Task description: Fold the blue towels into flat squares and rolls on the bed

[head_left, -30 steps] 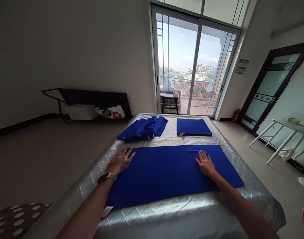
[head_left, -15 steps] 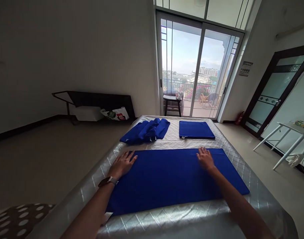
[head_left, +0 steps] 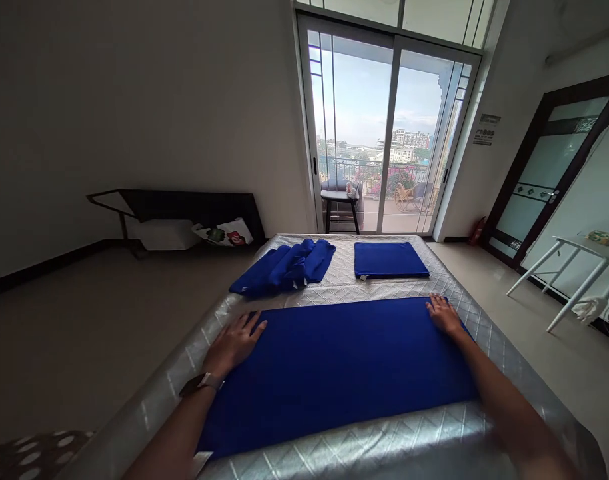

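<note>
A blue cloth (head_left: 334,367) lies flat, in a long rectangle, across the silvery quilted mattress (head_left: 364,437). At its far left corner rests my left hand (head_left: 234,343), open with fingers spread, a watch on the wrist. My right hand (head_left: 443,313) lies flat and open on the far right corner. Beyond, on the left, is a rumpled pile of blue cloths (head_left: 287,267). A neatly folded blue cloth (head_left: 391,260) sits at the back right, a white tag at its near edge. Another white tag (head_left: 200,461) pokes out at the long cloth's near left corner.
A dark bench frame (head_left: 194,200) stands by the left wall with a white box (head_left: 167,235) and a printed bag (head_left: 224,232). Behind the mattress are a stool (head_left: 340,198) and a sliding glass door (head_left: 392,133). A white table (head_left: 589,250) is at right.
My right hand has slid to the right across the cloth to its far right corner. My left hand stays on the left corner. The view has shifted slightly.
</note>
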{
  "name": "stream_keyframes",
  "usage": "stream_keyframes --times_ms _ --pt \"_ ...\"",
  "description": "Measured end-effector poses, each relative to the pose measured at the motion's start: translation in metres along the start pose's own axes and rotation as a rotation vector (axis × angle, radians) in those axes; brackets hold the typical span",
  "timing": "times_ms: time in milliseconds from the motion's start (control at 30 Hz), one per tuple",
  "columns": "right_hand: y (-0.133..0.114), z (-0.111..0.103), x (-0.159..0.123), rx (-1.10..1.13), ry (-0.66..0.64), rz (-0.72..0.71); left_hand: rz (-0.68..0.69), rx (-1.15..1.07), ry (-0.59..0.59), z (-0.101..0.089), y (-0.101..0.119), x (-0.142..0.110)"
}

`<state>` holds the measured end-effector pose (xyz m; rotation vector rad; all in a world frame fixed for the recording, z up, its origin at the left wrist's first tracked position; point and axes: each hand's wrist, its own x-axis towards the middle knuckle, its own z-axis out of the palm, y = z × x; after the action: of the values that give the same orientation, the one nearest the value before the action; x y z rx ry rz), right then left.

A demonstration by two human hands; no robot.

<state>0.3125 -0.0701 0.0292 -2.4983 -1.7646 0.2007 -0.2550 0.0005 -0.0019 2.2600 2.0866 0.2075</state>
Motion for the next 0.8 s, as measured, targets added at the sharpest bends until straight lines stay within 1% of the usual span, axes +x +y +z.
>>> stream_keyframes --times_ms 67,133,267,333,467,633,733,800 --pt "0.021 0.0 0.007 0.018 0.019 0.047 -0.032 -0.01 -0.017 -0.003 0.002 -0.002" --pt "0.032 0.004 0.011 0.029 0.042 0.048 -0.021 0.005 -0.012 -0.004 0.004 -0.003" --pt "0.035 0.013 0.014 0.049 0.081 0.015 -0.007 0.047 -0.002 -0.004 0.004 -0.003" --pt "0.034 0.014 0.015 0.056 0.09 0.015 -0.016 0.054 -0.005 -0.004 0.004 -0.002" --pt "0.036 0.007 0.022 0.074 0.105 0.009 -0.004 0.068 -0.027 -0.007 0.004 -0.001" --pt "0.047 -0.008 0.031 0.115 0.131 -0.029 0.011 0.103 -0.06 -0.011 0.003 0.001" --pt "0.054 -0.009 0.029 0.148 0.177 -0.026 0.038 0.107 -0.054 -0.011 0.002 0.002" --pt "0.058 -0.007 0.026 0.199 0.214 -0.035 0.033 0.119 -0.055 -0.011 0.001 0.003"
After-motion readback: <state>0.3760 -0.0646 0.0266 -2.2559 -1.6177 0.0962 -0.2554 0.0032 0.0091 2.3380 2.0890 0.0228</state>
